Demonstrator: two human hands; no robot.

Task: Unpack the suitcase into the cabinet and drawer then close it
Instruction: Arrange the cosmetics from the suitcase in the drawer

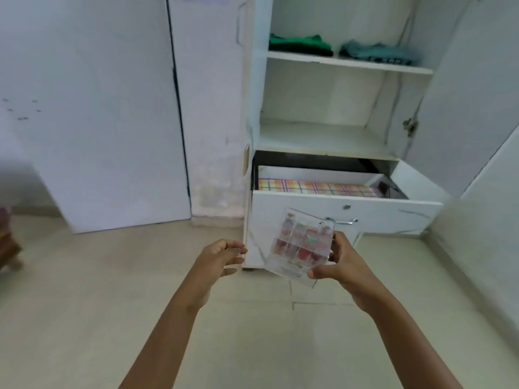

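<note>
My right hand (341,265) grips a clear plastic compartment box (299,244) with red, pink and green small items inside, held tilted in front of the drawer's face. My left hand (222,256) hovers just left of the box with loosely curled fingers, holding nothing. The white cabinet (331,136) stands open ahead. Its drawer (345,203) is pulled out, with a pink and yellow checked cloth (320,188) lying inside. A green folded garment (300,44) and a teal one (376,51) rest on the upper shelf. The suitcase is out of view.
The open cabinet door (466,94) stands at the right. A white door (106,122) leans open at the left beside the wall. A wooden piece of furniture (8,245) shows at the far left edge. Beige tiled floor (112,304) stretches below my arms.
</note>
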